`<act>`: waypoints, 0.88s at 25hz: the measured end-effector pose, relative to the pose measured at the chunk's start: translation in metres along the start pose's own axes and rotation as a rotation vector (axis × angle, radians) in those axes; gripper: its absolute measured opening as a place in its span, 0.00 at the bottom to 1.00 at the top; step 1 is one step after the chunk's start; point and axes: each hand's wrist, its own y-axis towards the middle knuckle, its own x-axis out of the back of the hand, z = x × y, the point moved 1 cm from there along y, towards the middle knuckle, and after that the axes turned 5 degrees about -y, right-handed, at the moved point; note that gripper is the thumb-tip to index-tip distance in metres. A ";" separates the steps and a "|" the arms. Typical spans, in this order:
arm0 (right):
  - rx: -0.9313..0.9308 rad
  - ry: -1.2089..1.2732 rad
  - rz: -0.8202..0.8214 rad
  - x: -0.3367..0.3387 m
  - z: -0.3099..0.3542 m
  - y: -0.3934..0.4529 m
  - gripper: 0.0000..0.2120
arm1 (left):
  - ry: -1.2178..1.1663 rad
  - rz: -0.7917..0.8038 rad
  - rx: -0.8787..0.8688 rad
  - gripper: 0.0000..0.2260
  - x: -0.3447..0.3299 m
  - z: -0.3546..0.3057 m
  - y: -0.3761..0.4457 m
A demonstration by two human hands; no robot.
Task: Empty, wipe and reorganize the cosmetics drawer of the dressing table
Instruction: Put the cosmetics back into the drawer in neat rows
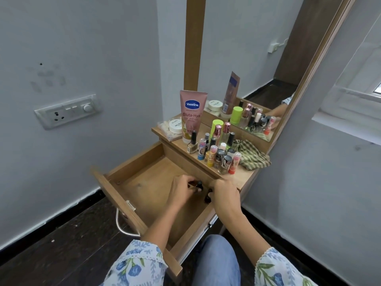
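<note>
Wooden drawer (132, 172), open, nearly bare

Home bedroom corner: dressing table (245, 178), mirror (268, 69), cosmetics (216, 149).

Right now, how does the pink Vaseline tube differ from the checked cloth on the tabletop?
The Vaseline tube stands upright at the back left of the tabletop; the checked cloth lies crumpled at the right. The tube is smooth, pink and printed; the cloth is green-and-cream checked fabric. The tube towers over the small bottles; the cloth sits lower than they do. Both rest on the tabletop, outside the open drawer.
</note>
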 end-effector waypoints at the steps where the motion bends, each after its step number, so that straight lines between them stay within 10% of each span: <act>1: -0.006 0.050 -0.011 0.004 -0.005 -0.004 0.09 | -0.002 0.016 0.009 0.12 -0.002 0.001 0.000; 15: 0.011 0.261 -0.416 0.041 -0.031 -0.018 0.11 | -0.061 0.118 -0.033 0.11 -0.014 0.001 0.003; 22: 0.050 0.139 -0.485 0.045 -0.030 -0.005 0.19 | 0.011 -0.261 -0.456 0.09 0.011 -0.043 -0.019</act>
